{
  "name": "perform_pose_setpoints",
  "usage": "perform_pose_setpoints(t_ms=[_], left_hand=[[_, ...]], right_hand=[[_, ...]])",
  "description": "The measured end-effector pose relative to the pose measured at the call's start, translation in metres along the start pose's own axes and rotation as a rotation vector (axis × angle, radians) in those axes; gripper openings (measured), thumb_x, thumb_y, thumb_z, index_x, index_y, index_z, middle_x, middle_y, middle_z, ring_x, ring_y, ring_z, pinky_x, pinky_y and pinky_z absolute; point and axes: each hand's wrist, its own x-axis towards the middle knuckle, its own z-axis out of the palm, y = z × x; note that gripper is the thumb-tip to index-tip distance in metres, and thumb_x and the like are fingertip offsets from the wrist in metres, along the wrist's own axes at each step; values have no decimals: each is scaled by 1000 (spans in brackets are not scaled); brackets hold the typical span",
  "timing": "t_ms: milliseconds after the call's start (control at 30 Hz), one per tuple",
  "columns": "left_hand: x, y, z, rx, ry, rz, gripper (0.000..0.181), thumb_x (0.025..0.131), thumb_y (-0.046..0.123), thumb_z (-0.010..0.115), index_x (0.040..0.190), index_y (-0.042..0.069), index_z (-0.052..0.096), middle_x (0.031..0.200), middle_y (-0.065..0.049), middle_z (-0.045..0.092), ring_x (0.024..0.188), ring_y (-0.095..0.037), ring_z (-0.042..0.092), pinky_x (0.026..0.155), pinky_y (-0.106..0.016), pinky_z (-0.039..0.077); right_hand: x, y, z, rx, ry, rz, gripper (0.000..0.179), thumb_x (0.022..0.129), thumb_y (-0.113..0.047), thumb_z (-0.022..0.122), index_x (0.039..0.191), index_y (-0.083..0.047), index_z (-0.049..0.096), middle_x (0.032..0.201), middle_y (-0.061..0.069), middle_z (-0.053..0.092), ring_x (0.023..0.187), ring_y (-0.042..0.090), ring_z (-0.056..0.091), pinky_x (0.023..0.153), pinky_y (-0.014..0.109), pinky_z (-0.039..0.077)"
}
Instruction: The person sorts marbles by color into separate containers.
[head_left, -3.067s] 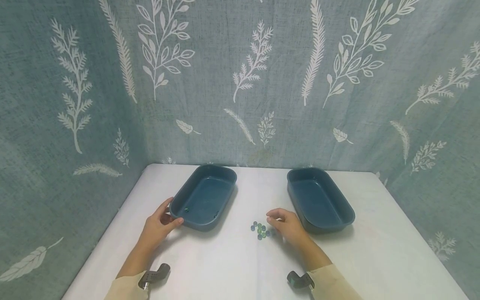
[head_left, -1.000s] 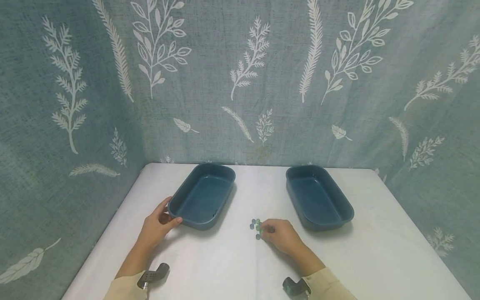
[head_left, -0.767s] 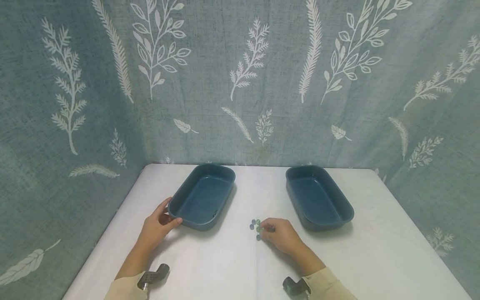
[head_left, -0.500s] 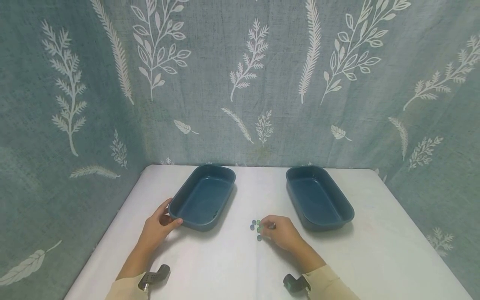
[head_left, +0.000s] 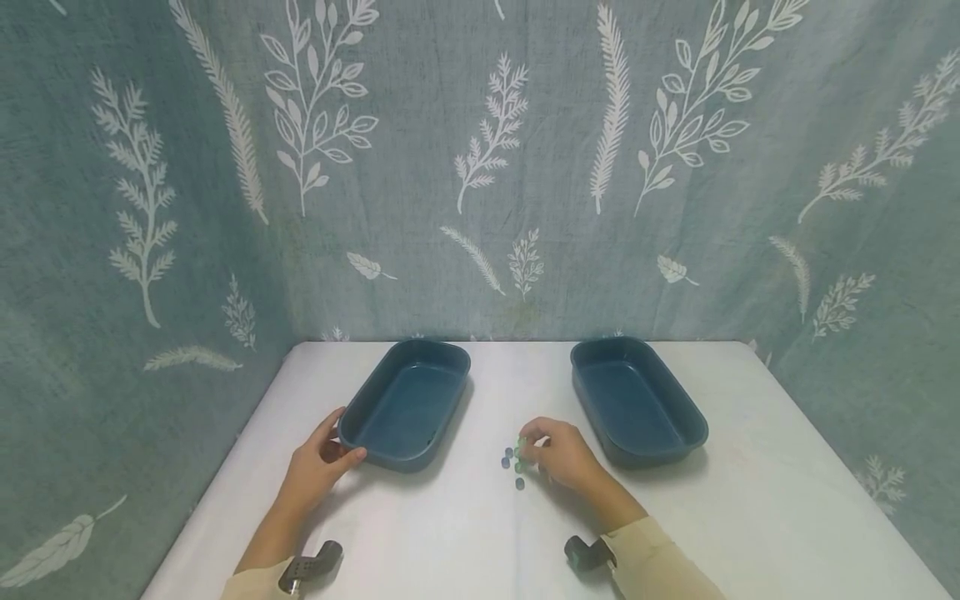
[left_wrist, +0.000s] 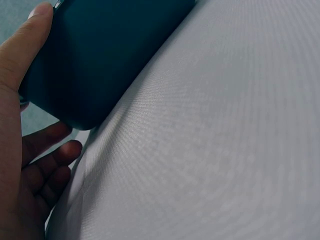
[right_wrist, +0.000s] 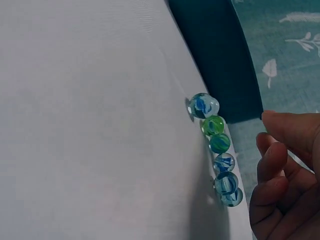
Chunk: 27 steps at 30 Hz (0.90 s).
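Observation:
My left hand grips the near left corner of the left blue tray, thumb at the rim and fingers against the side. In the left wrist view that tray is seen from outside. Several glass marbles, green and clear-blue, lie grouped on the white table. My right hand is just right of the group in the head view, fingertips close to a green marble. Its fingers are curled, and small glassy marbles appear held inside them, mostly hidden. A dark marble shows inside the left tray.
A second blue tray stands right of my right hand. White cloth covers the table. Leaf-patterned curtains rise behind and beside it. Dark wrist cameras sit on both forearms.
The marble group is smaller than three seconds ago. My right hand has moved left over its right side, then slightly toward the back. My left hand keeps its grip on the tray.

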Motion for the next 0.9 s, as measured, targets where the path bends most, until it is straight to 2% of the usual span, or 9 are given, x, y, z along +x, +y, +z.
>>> perform_pose_setpoints(t_ms=[300, 367, 500, 733, 900], left_hand=[[1, -2, 1, 11, 9, 26, 87, 84, 46, 75, 153, 16, 31, 128, -21, 56, 101, -30, 61, 85, -51, 47], [1, -2, 1, 17, 9, 31, 87, 84, 46, 75, 153, 16, 31, 128, -22, 56, 100, -30, 61, 85, -51, 47], [2, -2, 0, 23, 7, 24, 88, 84, 47, 74, 153, 16, 31, 129, -22, 56, 100, -30, 60, 85, -52, 47], [3, -5, 0, 11, 4, 6, 88, 83, 48, 74, 153, 17, 30, 130, -22, 55, 102, -31, 60, 86, -52, 46], [3, -5, 0, 2, 1, 6, 89, 82, 49, 75, 153, 18, 31, 130, -22, 55, 104, -32, 60, 88, -54, 46]], right_hand=[[15, -7, -3, -47, 13, -39, 15, 88, -16, 71, 102, -15, 67, 89, -5, 63, 71, 16, 58, 57, 34, 49], [19, -8, -4, -48, 9, -42, 15, 88, -16, 71, 102, -15, 67, 90, -5, 63, 71, 16, 58, 57, 34, 50], [27, -11, -4, -67, 3, -45, 14, 89, -19, 71, 103, -17, 67, 90, -6, 63, 72, 17, 58, 58, 34, 50], [45, -13, -4, -135, -17, -57, 13, 90, -22, 70, 103, -20, 67, 89, -10, 62, 80, 15, 57, 71, 35, 47], [57, -16, -4, -138, -22, -48, 14, 91, -22, 69, 104, -18, 67, 90, -9, 62, 84, 15, 57, 75, 36, 48]])
